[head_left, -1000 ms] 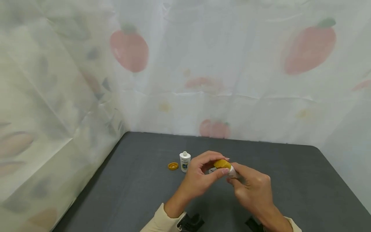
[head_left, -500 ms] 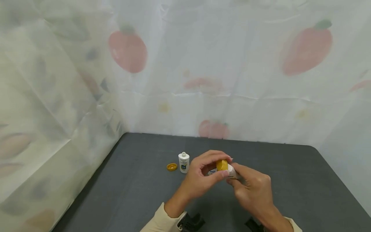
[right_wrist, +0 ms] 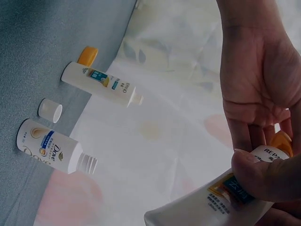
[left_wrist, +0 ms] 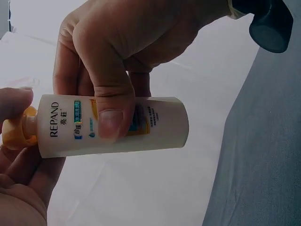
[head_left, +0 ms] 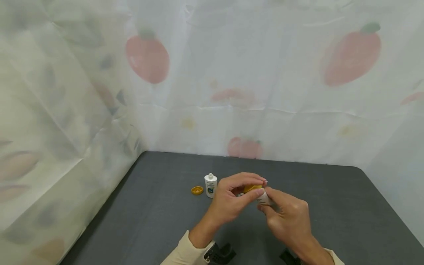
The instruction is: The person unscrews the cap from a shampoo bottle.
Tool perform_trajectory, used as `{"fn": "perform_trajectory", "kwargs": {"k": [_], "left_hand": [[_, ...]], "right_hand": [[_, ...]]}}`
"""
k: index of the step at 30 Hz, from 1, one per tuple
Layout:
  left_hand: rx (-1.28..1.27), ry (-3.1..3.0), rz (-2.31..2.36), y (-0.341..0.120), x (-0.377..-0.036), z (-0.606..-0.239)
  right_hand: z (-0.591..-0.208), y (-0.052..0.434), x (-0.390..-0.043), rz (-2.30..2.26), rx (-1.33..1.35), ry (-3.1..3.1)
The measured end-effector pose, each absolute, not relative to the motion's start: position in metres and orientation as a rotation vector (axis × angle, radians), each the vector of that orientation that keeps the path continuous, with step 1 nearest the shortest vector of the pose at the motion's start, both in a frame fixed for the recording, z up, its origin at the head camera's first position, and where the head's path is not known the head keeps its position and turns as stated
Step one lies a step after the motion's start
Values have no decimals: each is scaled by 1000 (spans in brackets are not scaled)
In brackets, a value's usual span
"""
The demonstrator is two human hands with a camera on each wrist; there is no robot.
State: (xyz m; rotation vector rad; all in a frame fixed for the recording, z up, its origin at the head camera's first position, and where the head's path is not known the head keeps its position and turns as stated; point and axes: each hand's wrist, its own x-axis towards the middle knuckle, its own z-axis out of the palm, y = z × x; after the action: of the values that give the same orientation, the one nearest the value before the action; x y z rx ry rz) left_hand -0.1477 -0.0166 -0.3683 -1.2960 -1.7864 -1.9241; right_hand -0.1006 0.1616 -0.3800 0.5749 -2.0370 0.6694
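Note:
I hold a small white bottle (left_wrist: 113, 125) labelled REPAND on its side above the dark table (head_left: 331, 206). My right hand (head_left: 265, 200) grips its body, thumb across the label. My left hand (head_left: 257, 186) pinches the yellow cap (left_wrist: 19, 132) on the bottle's neck; in the head view my fingers mostly cover the yellow cap (head_left: 251, 188). In the right wrist view the white bottle (right_wrist: 211, 205) points up toward my left hand (right_wrist: 258, 89).
An uncapped small white bottle (head_left: 210, 185) stands on the table left of my hands, with a loose yellow cap (head_left: 197, 190) beside it. The right wrist view also shows an open Dove bottle (right_wrist: 51, 146) and its white cap (right_wrist: 50, 109). Fruit-print cloth (head_left: 232, 73) walls the back and left.
My left fingers have closed further over the yellow cap, which now shows less than before. The bottle has tilted slightly. Things on the table have not moved.

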Motion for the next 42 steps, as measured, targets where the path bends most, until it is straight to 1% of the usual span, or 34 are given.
{"fn": "perform_trajectory", "kwargs": {"k": [5, 10, 14, 20, 28, 34, 42], "left_hand": [[-1351, -1814, -1947, -20, -148, -368], [-1501, -1844, -1929, -29, -151, -366], [-1552, -1862, -1923, -33, -154, -364], [-1512, -1861, -1911, -33, -156, -364], [-1414, -1889, -1761, -32, -157, -365], [-1409, -1861, -1756, -32, -157, -365], [-1414, -1954, -1695, -40, -160, -361]], "right_hand": [[-379, 162, -101, 681, 560, -2056], [-379, 162, -101, 695, 533, -2084], [-379, 162, -101, 710, 526, -2094], [-379, 162, -100, 698, 525, -2106], [-381, 162, -100, 715, 548, -2080], [-383, 160, -100, 749, 560, -2081], [-381, 160, -100, 797, 504, -2115]]}}
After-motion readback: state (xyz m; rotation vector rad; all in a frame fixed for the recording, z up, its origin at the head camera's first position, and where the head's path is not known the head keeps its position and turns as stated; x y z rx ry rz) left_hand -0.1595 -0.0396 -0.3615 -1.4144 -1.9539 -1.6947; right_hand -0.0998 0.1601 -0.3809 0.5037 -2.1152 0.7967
